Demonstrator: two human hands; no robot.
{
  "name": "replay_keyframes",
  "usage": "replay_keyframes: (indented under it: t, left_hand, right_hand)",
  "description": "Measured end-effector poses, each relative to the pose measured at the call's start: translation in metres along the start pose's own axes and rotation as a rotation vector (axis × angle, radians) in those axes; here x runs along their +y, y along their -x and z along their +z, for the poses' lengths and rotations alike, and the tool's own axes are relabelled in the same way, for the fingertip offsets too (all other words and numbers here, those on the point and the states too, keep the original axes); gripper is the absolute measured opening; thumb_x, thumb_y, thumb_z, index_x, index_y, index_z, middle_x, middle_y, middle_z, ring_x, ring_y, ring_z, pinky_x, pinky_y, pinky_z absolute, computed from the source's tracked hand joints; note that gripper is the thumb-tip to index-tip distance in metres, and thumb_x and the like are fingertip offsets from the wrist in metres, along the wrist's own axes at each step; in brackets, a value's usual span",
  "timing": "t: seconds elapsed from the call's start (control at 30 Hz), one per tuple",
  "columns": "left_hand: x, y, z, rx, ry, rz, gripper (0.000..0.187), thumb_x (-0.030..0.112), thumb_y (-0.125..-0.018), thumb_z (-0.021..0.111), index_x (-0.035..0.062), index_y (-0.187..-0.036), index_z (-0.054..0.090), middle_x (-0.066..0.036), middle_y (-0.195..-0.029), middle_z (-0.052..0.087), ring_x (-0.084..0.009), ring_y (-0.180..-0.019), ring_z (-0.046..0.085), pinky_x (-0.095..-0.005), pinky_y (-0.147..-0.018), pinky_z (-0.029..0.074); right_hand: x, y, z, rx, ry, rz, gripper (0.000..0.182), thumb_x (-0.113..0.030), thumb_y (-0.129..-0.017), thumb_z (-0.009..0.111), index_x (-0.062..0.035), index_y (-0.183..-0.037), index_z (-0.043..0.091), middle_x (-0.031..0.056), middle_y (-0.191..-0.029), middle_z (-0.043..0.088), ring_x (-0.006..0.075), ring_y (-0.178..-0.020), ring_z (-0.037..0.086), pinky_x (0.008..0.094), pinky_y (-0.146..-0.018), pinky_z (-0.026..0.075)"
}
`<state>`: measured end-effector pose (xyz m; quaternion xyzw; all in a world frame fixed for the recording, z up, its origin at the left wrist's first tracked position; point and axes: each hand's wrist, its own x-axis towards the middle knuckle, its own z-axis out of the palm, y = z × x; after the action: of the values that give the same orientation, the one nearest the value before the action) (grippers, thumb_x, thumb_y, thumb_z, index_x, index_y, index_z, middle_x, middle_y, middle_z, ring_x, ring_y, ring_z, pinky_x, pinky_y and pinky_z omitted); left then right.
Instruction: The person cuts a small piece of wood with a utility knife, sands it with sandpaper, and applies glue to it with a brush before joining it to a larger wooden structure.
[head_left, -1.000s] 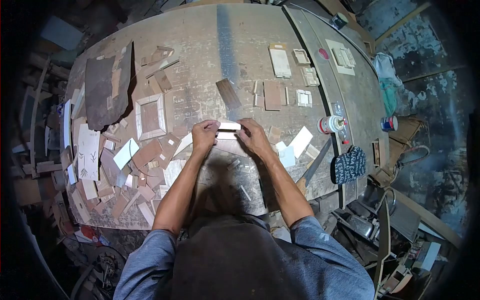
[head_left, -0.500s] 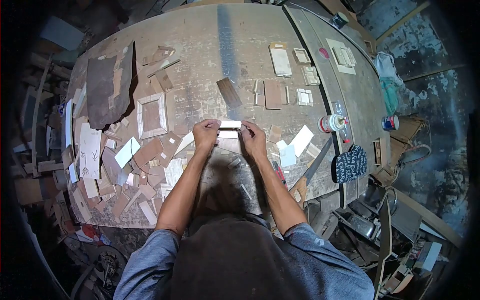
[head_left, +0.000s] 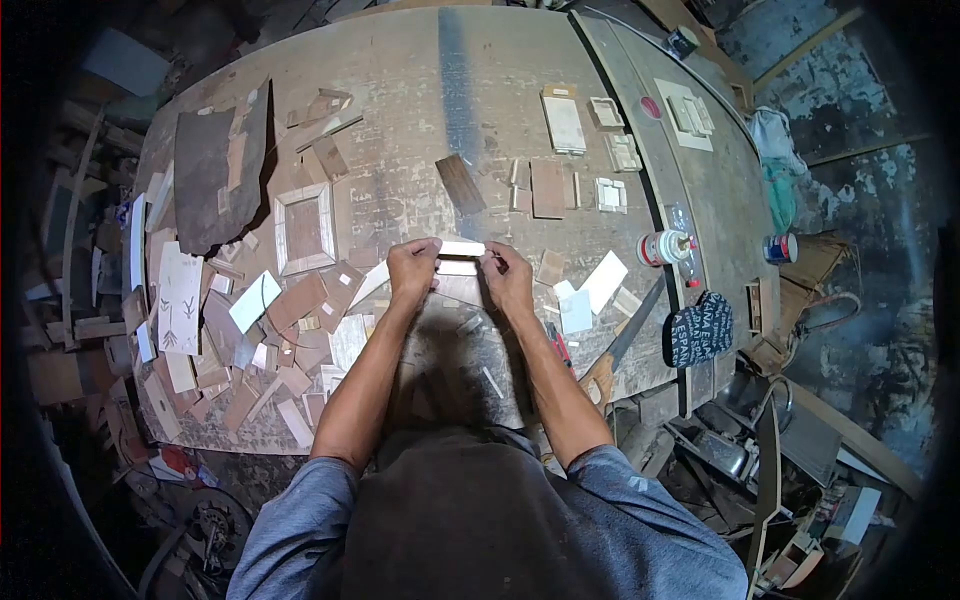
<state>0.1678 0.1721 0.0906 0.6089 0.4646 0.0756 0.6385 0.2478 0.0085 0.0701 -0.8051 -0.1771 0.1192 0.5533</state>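
My left hand (head_left: 411, 271) and my right hand (head_left: 511, 280) are closed on opposite ends of a small pale wooden frame (head_left: 462, 248), held over the near middle of the worktable. Two light strips show between the hands, a dark gap separating them. Fingertips cover both ends, so the corners are hidden. Just beneath lies a pale flat wood piece (head_left: 459, 289). A dark brown wood block (head_left: 459, 184) rests beyond the hands, touching neither.
Wood offcuts (head_left: 297, 303) crowd the left, near a larger picture frame (head_left: 304, 230). To the right are a handsaw (head_left: 626, 345), a white glue bottle (head_left: 660, 247) and a patterned cloth bundle (head_left: 703, 331). Small frames (head_left: 610, 195) stand farther back by a long board (head_left: 665, 180).
The camera view shifts very slightly. Both hands keep the same grip on the small frame, and nothing else visibly moves.
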Motion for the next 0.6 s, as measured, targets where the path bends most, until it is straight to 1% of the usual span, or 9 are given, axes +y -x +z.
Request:
replay_keyframes:
  t: [0.13, 0.23, 0.33, 0.43, 0.6]
  left_hand:
    - [-0.0025, 0.0011, 0.0021, -0.006, 0.039, 0.02, 0.032, 0.018, -0.094, 0.069, 0.0004, -0.121, 0.072, -0.01, -0.08, 0.071, -0.014, -0.06, 0.063, -0.0281, -0.044, 0.053]
    - [-0.0066, 0.0024, 0.0017, -0.035, 0.025, 0.023, 0.033, 0.016, -0.096, 0.066, 0.0023, -0.125, 0.07, -0.01, -0.081, 0.071, -0.0137, -0.059, 0.062, -0.0281, -0.044, 0.053]
    - [-0.008, 0.0027, 0.0023, -0.027, 0.023, 0.019, 0.032, 0.015, -0.095, 0.066, 0.0026, -0.124, 0.07, -0.011, -0.083, 0.071, -0.0145, -0.061, 0.064, -0.0282, -0.045, 0.054]
    - [-0.0062, 0.0076, 0.004, 0.009, 0.048, 0.071, 0.031, 0.015, -0.095, 0.067, 0.0017, -0.122, 0.071, -0.012, -0.086, 0.072, -0.0158, -0.064, 0.066, -0.0288, -0.046, 0.056]
    - [-0.0065, 0.0073, 0.0062, 0.04, 0.059, 0.042, 0.028, 0.014, -0.093, 0.068, 0.0004, -0.118, 0.073, -0.012, -0.091, 0.073, -0.0161, -0.067, 0.068, -0.0295, -0.046, 0.056]
  right_hand:
    - [0.0007, -0.0007, -0.0003, -0.01, 0.005, 0.011, 0.028, -0.014, -0.092, 0.068, 0.0001, -0.116, 0.071, 0.0106, -0.09, 0.072, 0.0144, -0.079, 0.064, 0.0295, -0.075, 0.053]
    - [0.0023, 0.0, 0.0001, 0.002, -0.002, 0.014, 0.028, -0.013, -0.092, 0.068, 0.0005, -0.116, 0.071, 0.0108, -0.091, 0.072, 0.0145, -0.079, 0.065, 0.0296, -0.075, 0.053]
    - [0.0014, -0.0001, -0.0008, 0.007, 0.009, 0.02, 0.028, -0.013, -0.092, 0.068, 0.0009, -0.115, 0.071, 0.0109, -0.091, 0.072, 0.0143, -0.079, 0.065, 0.0295, -0.074, 0.053]
    - [0.0008, 0.0005, -0.0004, 0.016, 0.012, 0.016, 0.028, -0.013, -0.092, 0.068, 0.0012, -0.115, 0.071, 0.0108, -0.09, 0.072, 0.0142, -0.078, 0.064, 0.0293, -0.074, 0.053]
    - [0.0018, -0.0011, 0.0009, 0.017, 0.025, 0.013, 0.028, -0.013, -0.092, 0.068, 0.0016, -0.116, 0.071, 0.0097, -0.089, 0.072, 0.0132, -0.078, 0.064, 0.0291, -0.073, 0.052]
